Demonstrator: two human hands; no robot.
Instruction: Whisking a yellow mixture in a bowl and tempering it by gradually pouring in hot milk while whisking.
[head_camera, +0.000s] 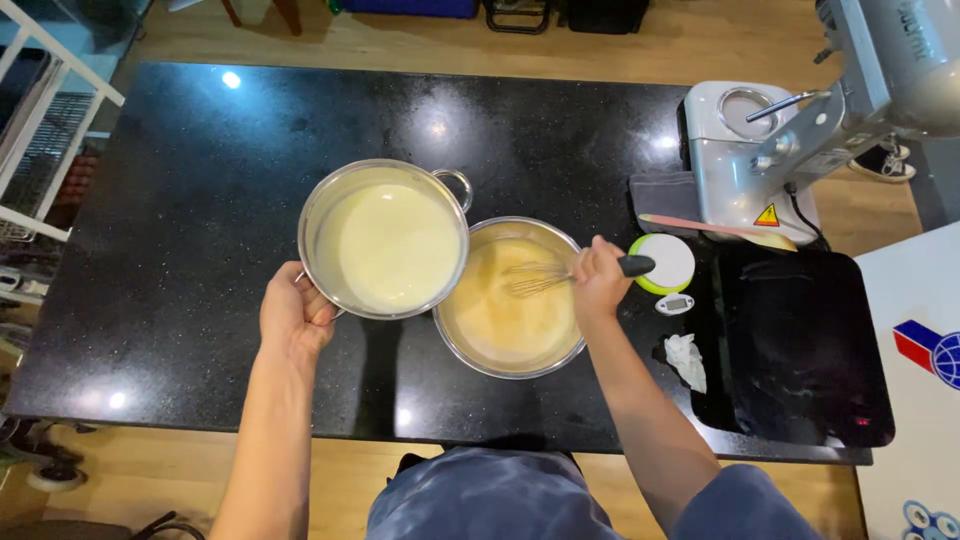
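Note:
My left hand grips the near handle of a steel pot full of pale cream liquid, held above the black counter and overlapping the rim of a steel mixing bowl. The bowl holds a yellow batter. My right hand is closed on the black handle of a wire whisk, whose wires dip into the batter near the bowl's far side.
A black stone counter carries everything. At the right stand a grey stand mixer, a pink spatula, a small round green-and-white scale, a tiny digital thermometer, a crumpled tissue and a black induction hob. A white rack is at left.

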